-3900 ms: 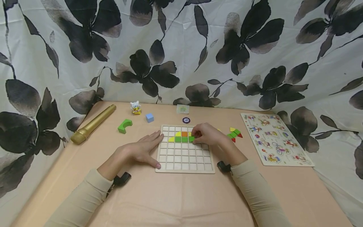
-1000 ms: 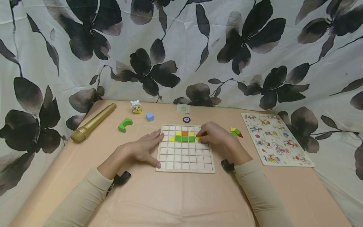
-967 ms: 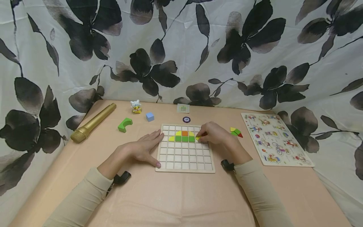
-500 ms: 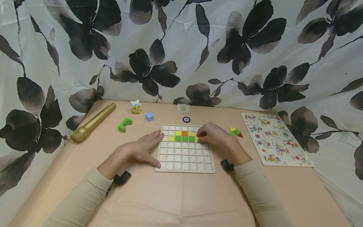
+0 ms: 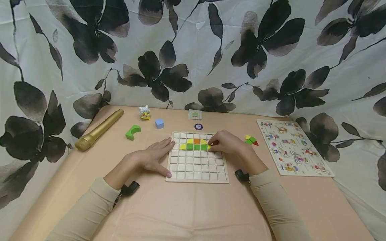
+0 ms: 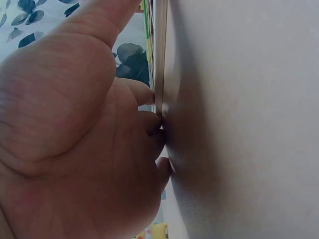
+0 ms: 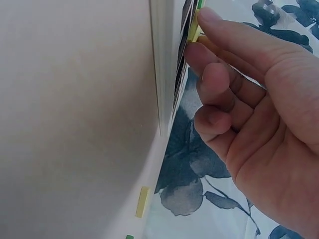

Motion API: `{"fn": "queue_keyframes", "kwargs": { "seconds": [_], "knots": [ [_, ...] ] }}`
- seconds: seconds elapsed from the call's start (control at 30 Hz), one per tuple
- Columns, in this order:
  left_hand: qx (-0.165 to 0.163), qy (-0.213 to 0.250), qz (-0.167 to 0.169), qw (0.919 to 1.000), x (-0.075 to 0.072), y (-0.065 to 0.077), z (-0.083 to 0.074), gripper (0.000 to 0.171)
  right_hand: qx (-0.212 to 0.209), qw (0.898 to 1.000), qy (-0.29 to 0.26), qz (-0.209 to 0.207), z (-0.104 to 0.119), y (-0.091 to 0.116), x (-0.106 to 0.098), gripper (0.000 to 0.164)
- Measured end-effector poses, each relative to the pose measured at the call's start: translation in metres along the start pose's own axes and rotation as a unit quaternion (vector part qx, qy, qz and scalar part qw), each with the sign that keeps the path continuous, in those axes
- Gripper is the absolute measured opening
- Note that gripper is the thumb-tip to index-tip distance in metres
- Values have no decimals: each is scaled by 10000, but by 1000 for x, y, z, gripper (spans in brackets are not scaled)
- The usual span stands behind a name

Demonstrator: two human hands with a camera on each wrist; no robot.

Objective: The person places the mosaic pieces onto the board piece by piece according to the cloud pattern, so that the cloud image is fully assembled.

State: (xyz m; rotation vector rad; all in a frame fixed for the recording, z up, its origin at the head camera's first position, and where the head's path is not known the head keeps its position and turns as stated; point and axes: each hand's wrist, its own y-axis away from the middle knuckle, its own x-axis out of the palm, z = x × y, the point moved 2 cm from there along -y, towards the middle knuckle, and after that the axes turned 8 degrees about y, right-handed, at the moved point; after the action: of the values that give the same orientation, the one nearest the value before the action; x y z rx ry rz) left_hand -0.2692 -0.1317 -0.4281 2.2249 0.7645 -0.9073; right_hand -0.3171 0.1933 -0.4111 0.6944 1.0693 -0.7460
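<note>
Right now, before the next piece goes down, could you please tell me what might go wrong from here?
The right hand pinches a yellow piece beside the green squares, so it might nudge them out of line. The left hand touches the grid board only along its left side, so the board could shift if pushed.

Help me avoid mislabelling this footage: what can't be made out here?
Head view: full shape of the yellow piece, partly covered by the right hand.
Head view: some squares of the grid board, behind that hand.
Head view: print on the small card, too small.
Left wrist view: thumb tip of the left hand, cut off by the top edge.
</note>
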Motion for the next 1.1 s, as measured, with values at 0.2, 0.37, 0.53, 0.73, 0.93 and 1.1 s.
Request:
{"fn": "queue_keyframes", "kwargs": {
  "seconds": [0.2, 0.37, 0.53, 0.73, 0.93, 1.1],
  "knots": [
    [-15, -3, 13, 10000, -1, 0, -3, 136, -9, 9998, 166, -91, 2, 1, -1, 22],
    [14, -18, 4, 10000, 0, 0, -3, 135, 76, 9999, 67, -118, 1, 2, -3, 28],
    [25, -24, -19, 10000, 0, -1, -3, 135, 372, 9977, -254, -514, -11, 12, -19, 38],
    [34, -44, -49, 10000, -1, 0, -3, 134, 401, 9883, -457, -1396, -41, 36, -53, 41],
    [5, 13, -46, 10000, -1, 1, -4, 134, 873, 9839, -521, -1467, -75, 54, -62, 42],
    [0, 35, -18, 10000, 2, 2, -3, 135, 1282, 9832, -676, -1113, -101, 61, -54, 40]
  ]
}}
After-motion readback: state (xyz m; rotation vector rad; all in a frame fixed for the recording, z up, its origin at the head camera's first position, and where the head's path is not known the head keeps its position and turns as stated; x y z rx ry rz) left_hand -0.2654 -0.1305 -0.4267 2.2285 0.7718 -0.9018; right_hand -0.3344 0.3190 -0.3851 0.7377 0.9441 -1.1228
